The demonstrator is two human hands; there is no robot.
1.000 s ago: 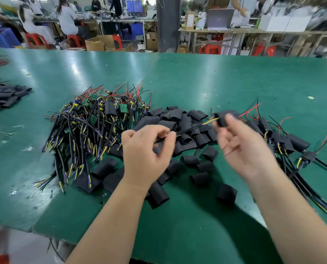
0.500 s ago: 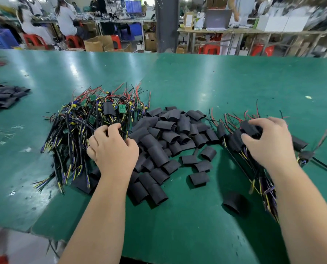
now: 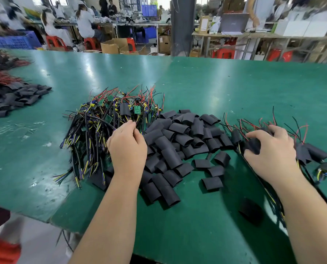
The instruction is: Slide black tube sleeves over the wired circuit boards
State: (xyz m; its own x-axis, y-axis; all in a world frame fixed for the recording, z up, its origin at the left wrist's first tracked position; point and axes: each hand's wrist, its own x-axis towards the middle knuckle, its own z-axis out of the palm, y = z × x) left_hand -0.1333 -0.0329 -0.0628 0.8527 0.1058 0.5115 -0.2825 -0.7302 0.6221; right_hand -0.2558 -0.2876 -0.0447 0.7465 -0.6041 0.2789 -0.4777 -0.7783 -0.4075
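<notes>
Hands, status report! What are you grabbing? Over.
Left hand pinches a wire in the unsleeved board pile. Right hand grips a sleeved board. Loose tube sleeves heaped between.

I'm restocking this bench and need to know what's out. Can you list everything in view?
table: one, green, under everything
wired circuit boards: one heap, too many to count, green boards with black, yellow and red wires, left of centre
tube sleeves: one heap, black, centre
lone sleeve: one, black, beside the right forearm
sleeved boards: one heap, black with red wires, right
second sleeve heap: one, black, far left edge
red wires: one bundle, far left, behind that heap
stools: several, red, background
left hand: one, fingertips in the wired circuit boards, grip hidden
right hand: one, grips a piece among the sleeved boards
</notes>
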